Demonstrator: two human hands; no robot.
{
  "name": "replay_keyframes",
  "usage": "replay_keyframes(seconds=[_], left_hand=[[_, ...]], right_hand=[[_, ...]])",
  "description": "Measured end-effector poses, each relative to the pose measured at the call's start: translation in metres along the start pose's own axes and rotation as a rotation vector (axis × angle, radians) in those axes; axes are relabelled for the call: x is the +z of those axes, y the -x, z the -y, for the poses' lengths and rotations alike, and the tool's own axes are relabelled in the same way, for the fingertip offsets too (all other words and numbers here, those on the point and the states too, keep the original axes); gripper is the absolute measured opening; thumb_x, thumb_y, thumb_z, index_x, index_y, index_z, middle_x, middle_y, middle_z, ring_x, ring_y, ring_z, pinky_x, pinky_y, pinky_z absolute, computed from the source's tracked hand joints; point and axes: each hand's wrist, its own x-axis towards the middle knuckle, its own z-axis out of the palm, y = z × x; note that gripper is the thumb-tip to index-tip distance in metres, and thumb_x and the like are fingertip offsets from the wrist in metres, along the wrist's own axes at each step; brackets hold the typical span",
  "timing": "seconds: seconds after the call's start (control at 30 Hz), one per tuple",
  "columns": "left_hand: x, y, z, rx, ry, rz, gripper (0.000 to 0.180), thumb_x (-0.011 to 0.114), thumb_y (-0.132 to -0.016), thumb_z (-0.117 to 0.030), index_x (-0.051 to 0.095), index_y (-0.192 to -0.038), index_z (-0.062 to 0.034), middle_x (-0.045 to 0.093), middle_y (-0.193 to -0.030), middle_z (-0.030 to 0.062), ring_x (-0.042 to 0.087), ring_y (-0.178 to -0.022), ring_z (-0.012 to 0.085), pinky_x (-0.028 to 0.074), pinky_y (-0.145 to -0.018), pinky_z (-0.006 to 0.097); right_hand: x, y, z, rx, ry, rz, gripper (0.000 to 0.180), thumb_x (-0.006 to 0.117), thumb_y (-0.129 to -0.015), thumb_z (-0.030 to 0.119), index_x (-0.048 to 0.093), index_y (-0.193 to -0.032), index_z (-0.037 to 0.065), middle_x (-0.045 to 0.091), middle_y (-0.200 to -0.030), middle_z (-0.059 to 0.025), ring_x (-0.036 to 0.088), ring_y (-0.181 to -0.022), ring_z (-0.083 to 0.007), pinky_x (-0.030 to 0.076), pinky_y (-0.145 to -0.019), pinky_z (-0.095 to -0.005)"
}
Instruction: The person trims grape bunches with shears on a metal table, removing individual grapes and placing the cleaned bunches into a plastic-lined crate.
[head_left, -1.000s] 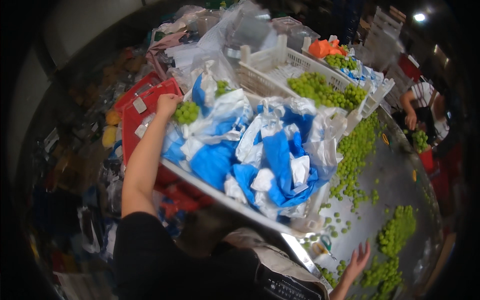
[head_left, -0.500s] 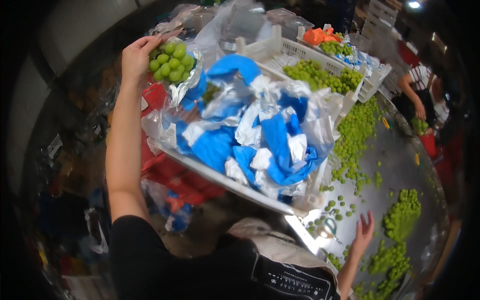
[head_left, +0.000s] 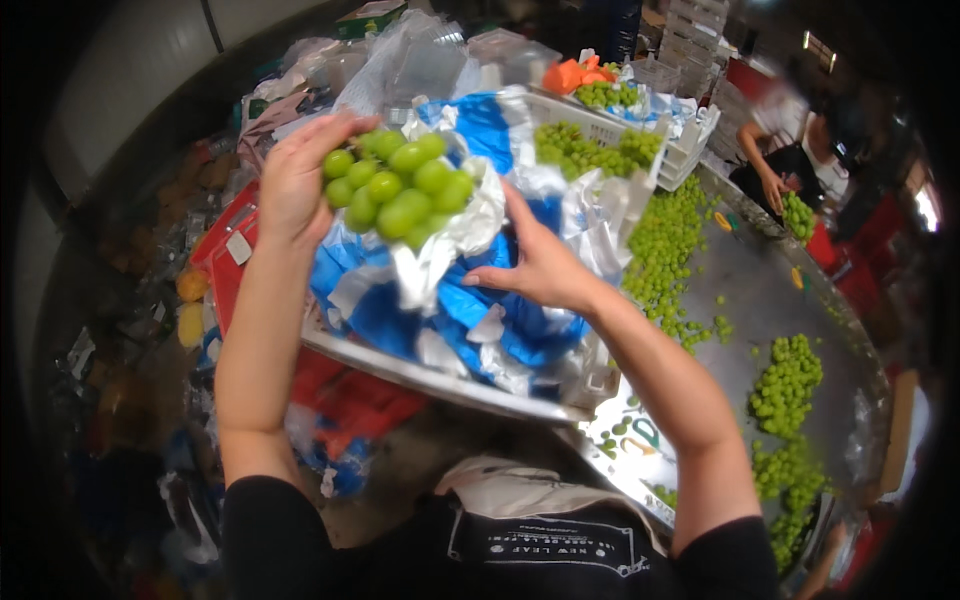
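Observation:
My left hand (head_left: pixel 300 180) is closed at the top of a bunch of green grapes (head_left: pixel 400 190), held above a white crate (head_left: pixel 450 387). White-and-blue wrapping paper (head_left: pixel 430 262) hangs under and beside the bunch. Just to the right of that paper is my right hand (head_left: pixel 548 262), its thumb and fingers spread apart. Whether its fingertips touch the paper is hard to tell. Crumpled blue and white wrappers (head_left: pixel 380 305) fill the crate below both hands.
Another white crate of grapes (head_left: pixel 590 150) stands behind. Loose grapes (head_left: pixel 665 245) and scissors (head_left: pixel 645 432) lie on the metal table (head_left: pixel 720 390) at right. A red crate (head_left: pixel 350 405) sits below. Across the table, a co-worker's hand (head_left: pixel 772 190) is near grapes.
My left hand has brought the grapes to the right and nearer. My right hand has moved from over the table to beside the wrapping paper. The view has shifted slightly.

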Motion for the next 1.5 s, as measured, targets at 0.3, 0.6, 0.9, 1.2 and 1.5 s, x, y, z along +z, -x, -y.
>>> replay_keyframes(seconds=[0.3, 0.6, 0.9, 1.2, 1.5], left_hand=[[-0.107, 0.010, -0.044, 0.190, -0.265, -0.235, 0.014, 0.058, -0.087, -0.008, 0.064, -0.092, 0.0037, 0.066, -0.092, 0.0085, 0.059, -0.081, 0.0114, 0.046, -0.078, 0.022], [-0.098, 0.017, -0.028, 0.118, -0.297, -0.162, 0.013, 0.060, -0.086, -0.009, 0.064, -0.089, 0.0033, 0.066, -0.089, 0.0075, 0.059, -0.082, 0.0105, 0.045, -0.077, 0.022], [0.023, 0.009, -0.005, 0.074, -0.070, 0.216, 0.021, 0.054, -0.089, -0.015, 0.064, -0.096, 0.0023, 0.064, -0.100, 0.0130, 0.057, -0.103, 0.0240, 0.041, -0.095, 0.034], [0.277, 0.033, 0.078, -0.106, -0.203, 0.784, 0.025, 0.057, -0.088, -0.023, 0.065, -0.098, -0.0015, 0.065, -0.096, 0.0057, 0.059, -0.087, 0.0125, 0.047, -0.081, 0.026], [0.444, 0.190, 0.290, 0.285, -0.583, 0.844, 0.015, 0.063, -0.082, -0.021, 0.069, -0.079, -0.0071, 0.066, -0.081, 0.0070, 0.060, -0.080, 0.0185, 0.046, -0.080, 0.035]], right_hand=[[0.027, 0.017, -0.068, 0.028, 0.904, 0.278, 0.060, 0.053, -0.072, -0.002, 0.047, -0.126, 0.023, 0.045, -0.124, -0.0203, 0.053, -0.100, -0.0392, 0.048, -0.080, -0.0422], [0.019, 0.004, -0.103, 0.523, 0.452, 0.689, 0.089, 0.054, -0.074, 0.010, -0.005, -0.141, 0.004, 0.061, -0.095, -0.0279, 0.060, -0.091, -0.0375, 0.047, -0.081, -0.0392], [-0.094, 0.099, -0.009, 0.027, 0.505, -0.205, 0.060, 0.067, -0.078, 0.024, 0.041, -0.131, 0.008, 0.046, -0.130, -0.0164, 0.049, -0.115, -0.0301, 0.042, -0.094, -0.0381], [-0.144, 0.431, -0.009, 0.877, -0.102, -0.881, 0.041, 0.056, -0.087, 0.014, 0.046, -0.125, 0.003, 0.054, -0.121, -0.0092, 0.052, -0.110, -0.0192, 0.042, -0.093, -0.0325], [-0.125, 0.540, -0.036, 1.026, -0.408, -1.045, 0.049, 0.053, -0.089, 0.021, 0.037, -0.132, 0.003, 0.047, -0.128, -0.0166, 0.052, -0.113, -0.0252, 0.043, -0.092, -0.0354]])
